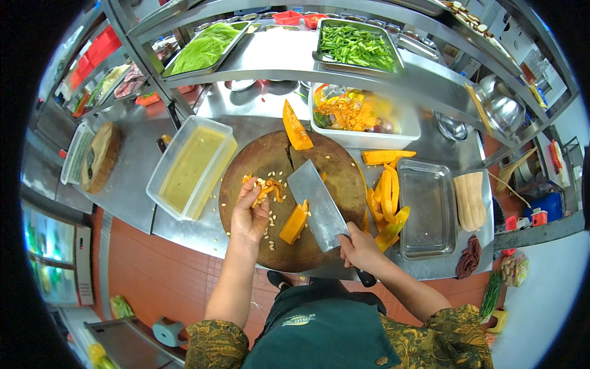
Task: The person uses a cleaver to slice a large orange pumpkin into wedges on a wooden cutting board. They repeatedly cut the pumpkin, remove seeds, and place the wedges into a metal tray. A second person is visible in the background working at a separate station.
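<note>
My left hand (251, 215) is closed on stringy orange squash pulp with seeds (268, 188), above the left part of a round wooden chopping board (252, 158). In my right hand (362, 249) is a cleaver (318, 206), its broad blade slanting over the board. Between the two hands lies a short chunk of orange squash (294, 222). A longer squash wedge (296, 128) rests at the board's far edge. Pale seeds are scattered over the wood, mostly around my left hand.
Left of the board stands a clear tub of yellowish liquid (192, 166). A white tub of scraps (369, 136) sits behind it. To the right are squash strips (386, 192), a clear tray (428, 212) and a whole butternut squash (470, 201). A metal shelf (270, 64) overhangs the far side.
</note>
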A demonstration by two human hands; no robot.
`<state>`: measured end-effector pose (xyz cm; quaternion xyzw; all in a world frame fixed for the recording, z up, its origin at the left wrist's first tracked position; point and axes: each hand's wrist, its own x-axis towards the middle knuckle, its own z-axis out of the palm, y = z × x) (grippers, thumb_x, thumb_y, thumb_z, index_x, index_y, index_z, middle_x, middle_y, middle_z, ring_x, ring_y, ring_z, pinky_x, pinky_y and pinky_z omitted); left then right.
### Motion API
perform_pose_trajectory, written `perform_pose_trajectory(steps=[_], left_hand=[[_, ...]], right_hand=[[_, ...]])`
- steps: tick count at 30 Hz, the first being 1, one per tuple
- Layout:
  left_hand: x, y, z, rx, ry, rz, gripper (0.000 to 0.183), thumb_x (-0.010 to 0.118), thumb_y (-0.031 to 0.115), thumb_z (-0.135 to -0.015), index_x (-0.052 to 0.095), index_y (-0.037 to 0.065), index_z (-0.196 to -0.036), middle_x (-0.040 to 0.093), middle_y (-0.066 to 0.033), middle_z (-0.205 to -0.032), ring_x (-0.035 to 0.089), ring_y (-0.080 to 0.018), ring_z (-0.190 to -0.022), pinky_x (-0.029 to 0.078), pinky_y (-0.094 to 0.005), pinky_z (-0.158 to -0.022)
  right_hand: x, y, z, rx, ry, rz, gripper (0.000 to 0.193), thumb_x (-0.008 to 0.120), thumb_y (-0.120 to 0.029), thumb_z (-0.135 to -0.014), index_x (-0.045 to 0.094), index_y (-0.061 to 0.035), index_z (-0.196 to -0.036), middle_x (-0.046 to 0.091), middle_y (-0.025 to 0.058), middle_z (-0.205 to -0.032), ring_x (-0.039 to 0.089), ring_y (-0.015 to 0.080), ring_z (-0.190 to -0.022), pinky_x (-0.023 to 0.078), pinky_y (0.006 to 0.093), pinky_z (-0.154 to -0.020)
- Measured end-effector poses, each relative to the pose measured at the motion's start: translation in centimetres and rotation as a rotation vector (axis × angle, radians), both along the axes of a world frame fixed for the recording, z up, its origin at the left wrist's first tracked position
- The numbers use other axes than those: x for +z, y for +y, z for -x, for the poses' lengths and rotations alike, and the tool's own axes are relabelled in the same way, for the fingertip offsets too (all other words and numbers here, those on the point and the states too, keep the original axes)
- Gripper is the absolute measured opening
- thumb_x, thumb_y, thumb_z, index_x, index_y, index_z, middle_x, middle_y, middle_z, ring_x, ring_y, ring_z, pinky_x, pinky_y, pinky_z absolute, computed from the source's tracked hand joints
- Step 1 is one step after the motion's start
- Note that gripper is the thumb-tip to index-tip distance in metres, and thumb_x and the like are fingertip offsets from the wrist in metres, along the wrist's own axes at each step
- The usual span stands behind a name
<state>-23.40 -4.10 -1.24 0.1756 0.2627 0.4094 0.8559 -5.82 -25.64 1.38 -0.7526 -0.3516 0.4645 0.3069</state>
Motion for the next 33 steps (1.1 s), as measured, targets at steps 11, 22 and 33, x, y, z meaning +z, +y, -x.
perform_pose_trajectory(steps=[11, 22, 33], left_hand=[[-2.3, -3.3, -3.5, -0.371, 1.068, -1.119, 0.033, 0.076, 0.011, -0.077, 0.064, 0.005, -0.107, 0.067, -0.0091, -0.096, 0.066, -0.0199, -0.085, 0.054, -0.0329, -0.074], [0.0, -4.8, -6.2, -0.562, 1.473, -1.62, 0.034, 0.07, 0.008, -0.07, 0.053, 0.008, -0.1, 0.057, -0.0139, -0.1, 0.064, -0.0359, -0.085, 0.054, -0.0447, -0.071], [-1.1, -4.1, -7.0, -0.551, 1.385, -1.684, 0.021, 0.067, 0.005, -0.066, 0.054, 0.008, -0.082, 0.058, -0.0112, -0.087, 0.064, -0.0345, -0.078, 0.054, -0.0428, -0.067]], right_hand=[[-1.7, -0.1, -0.6, -0.062, 0.233, -0.024, 0.021, 0.046, -0.02, -0.098, 0.045, -0.0001, -0.104, 0.062, 0.0092, -0.069, 0.061, 0.0176, -0.05, 0.048, 0.031, -0.046], [-1.3, -0.2, -0.3, -0.061, 0.206, -0.018, 0.021, 0.046, -0.02, -0.098, 0.043, 0.0003, -0.102, 0.062, 0.0095, -0.068, 0.062, 0.0183, -0.05, 0.048, 0.0319, -0.045], [-2.8, -0.4, -0.4, -0.114, 0.259, -0.039, 0.021, 0.047, -0.02, -0.098, 0.044, -0.0002, -0.101, 0.06, 0.0098, -0.066, 0.06, 0.0182, -0.047, 0.047, 0.031, -0.043]])
